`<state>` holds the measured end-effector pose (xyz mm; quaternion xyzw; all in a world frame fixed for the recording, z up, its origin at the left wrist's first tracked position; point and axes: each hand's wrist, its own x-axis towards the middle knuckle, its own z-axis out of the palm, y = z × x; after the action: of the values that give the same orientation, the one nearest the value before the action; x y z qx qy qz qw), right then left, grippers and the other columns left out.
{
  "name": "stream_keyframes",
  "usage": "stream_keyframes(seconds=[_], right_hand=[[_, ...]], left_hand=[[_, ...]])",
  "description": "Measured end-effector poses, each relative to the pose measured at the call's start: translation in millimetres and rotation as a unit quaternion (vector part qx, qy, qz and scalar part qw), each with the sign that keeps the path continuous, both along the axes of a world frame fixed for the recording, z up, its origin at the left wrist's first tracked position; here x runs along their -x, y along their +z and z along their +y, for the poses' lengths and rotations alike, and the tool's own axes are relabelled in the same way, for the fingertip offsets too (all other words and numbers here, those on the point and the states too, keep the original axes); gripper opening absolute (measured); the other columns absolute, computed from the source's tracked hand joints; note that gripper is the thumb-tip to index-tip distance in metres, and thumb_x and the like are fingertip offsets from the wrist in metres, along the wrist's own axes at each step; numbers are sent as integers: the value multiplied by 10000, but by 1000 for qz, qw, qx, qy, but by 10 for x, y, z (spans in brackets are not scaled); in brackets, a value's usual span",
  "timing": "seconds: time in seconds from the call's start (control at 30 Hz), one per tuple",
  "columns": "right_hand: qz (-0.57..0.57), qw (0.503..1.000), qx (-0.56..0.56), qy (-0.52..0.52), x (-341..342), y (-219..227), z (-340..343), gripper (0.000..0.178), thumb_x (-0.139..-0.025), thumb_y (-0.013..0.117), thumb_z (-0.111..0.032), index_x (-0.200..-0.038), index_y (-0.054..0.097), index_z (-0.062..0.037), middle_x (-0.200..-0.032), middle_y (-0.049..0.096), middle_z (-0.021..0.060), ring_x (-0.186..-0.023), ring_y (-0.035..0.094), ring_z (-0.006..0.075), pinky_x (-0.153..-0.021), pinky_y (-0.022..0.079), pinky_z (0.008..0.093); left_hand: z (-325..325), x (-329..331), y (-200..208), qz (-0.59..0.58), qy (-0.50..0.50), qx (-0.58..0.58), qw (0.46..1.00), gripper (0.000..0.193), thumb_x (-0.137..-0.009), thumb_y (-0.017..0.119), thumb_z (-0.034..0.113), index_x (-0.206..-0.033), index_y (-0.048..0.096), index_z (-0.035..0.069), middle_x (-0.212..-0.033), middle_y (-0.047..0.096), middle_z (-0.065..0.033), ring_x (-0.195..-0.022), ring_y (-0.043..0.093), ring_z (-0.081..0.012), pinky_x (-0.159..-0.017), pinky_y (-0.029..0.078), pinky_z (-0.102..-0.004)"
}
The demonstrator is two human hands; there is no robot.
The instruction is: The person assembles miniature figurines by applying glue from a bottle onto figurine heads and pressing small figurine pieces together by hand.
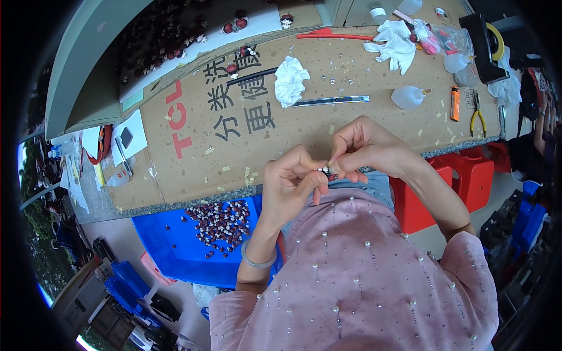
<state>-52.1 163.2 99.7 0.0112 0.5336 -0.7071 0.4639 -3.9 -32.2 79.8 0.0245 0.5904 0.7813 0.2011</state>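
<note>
In front of my body, at the table's near edge, a tiny dark red and white toy figurine [327, 171] is held between my two hands. My left hand [291, 178] is closed, with thumb and fingers pinching the figurine from the left. From the other side, my right hand [367, 147] is closed too, thumb and forefinger pressed together at the figurine. Fingers cover most of it, so its details are hidden. Below my left forearm, a blue tray [170, 251] bears a heap of similar figurines [219, 225].
Cardboard [193, 175] covers the table. On it lie a tweezers-like metal tool [333, 100], crumpled white cloths [291, 81], a squeeze bottle [408, 97], an orange box [455, 103], yellow-handled pliers [478, 120] and a tape dispenser [485, 50]. Left stands a shelf [88, 88] with figurines; right, red stools [471, 181].
</note>
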Motion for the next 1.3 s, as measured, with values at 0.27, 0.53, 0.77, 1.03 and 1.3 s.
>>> stream_keyframes(seconds=[0.27,0.53,0.77,1.03,1.3], right_hand=[[-7,1000,-16,5,23,35,11,117,-752,652,-61,-673,608,13,-609,615,66,-492,551,79,-423,405,203],[-57,998,27,-14,21,-12,24,101,-760,616,-50,-688,598,19,-654,621,81,-529,558,88,-436,404,210],[-71,997,40,-14,30,-11,13,95,-766,613,-53,-704,604,19,-656,612,68,-534,559,88,-439,403,208],[-67,997,43,-8,33,-28,14,92,-775,615,-51,-717,612,20,-661,615,65,-545,564,83,-445,409,205],[-61,997,36,-14,21,-31,13,90,-773,668,-59,-773,645,28,-667,620,65,-550,562,74,-461,415,193]], left_hand=[[27,-8,-8,2,2,-13,1000,67,-843,570,-72,-807,526,-37,-680,623,-109,-565,607,-107,-417,451,-198],[98,-23,46,2,33,-41,999,90,-856,566,-47,-913,501,-20,-672,619,-96,-559,608,-98,-415,447,-189],[74,-44,15,38,34,-13,999,52,-867,559,-37,-909,533,-21,-647,604,-80,-539,595,-92,-399,431,-188],[51,-26,-20,38,20,-24,999,41,-871,560,-34,-900,536,-17,-650,598,-73,-542,597,-96,-400,436,-190],[29,-41,-81,-21,22,-88,996,71,-881,566,-6,-926,512,-9,-709,595,-81,-549,608,-117,-395,445,-192]])
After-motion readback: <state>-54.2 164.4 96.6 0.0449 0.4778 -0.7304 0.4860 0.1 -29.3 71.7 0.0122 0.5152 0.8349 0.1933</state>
